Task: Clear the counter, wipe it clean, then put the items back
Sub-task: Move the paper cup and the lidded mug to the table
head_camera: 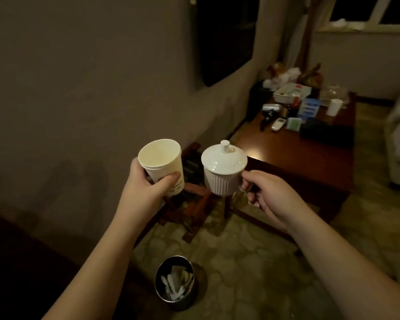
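Stack of white paper cups [162,163]: held in the air, tilted, mouth toward the camera; the top cup's interior shows nothing inside. At least two nested rims are visible. Dark printed lettering runs down its side, partly covered by the thumb and too blurred to read.

White ribbed ceramic mug [222,177] with a domed, knobbed lid seated on it: held upright just beside the cups, contents hidden.

Round metal waste bin [175,282] on the patterned floor below: holds crumpled white paper.

Dark red wooden table [305,155] beyond the hands carries boxes, a remote and a white cup at its far end; labels unreadable.

Left hand [146,183]: fingers and thumb wrapped round the cup stack. Right hand [267,192]: fingers curled through the mug's handle.
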{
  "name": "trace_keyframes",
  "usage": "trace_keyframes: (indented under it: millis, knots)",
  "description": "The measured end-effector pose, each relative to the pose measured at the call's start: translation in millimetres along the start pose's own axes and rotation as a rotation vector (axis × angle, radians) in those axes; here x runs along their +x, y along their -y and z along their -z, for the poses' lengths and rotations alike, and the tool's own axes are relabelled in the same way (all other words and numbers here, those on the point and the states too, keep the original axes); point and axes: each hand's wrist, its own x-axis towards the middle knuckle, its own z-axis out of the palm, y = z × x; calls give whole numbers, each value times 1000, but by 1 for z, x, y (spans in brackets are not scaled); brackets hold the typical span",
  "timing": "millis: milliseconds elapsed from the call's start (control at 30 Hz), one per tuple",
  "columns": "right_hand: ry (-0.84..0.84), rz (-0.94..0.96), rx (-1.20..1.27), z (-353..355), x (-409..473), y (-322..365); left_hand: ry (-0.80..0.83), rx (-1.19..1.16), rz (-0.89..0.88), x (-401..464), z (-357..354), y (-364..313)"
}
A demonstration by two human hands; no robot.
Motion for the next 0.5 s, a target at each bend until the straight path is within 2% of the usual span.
trace_keyframes:
  millis: [267,500]
  knots:
    - [-275,-31,-2,90,0,-32,275,9,66,32,-104,4]
    - [-464,-48,47,147,38,-65,438,34,72,83,-195,33]
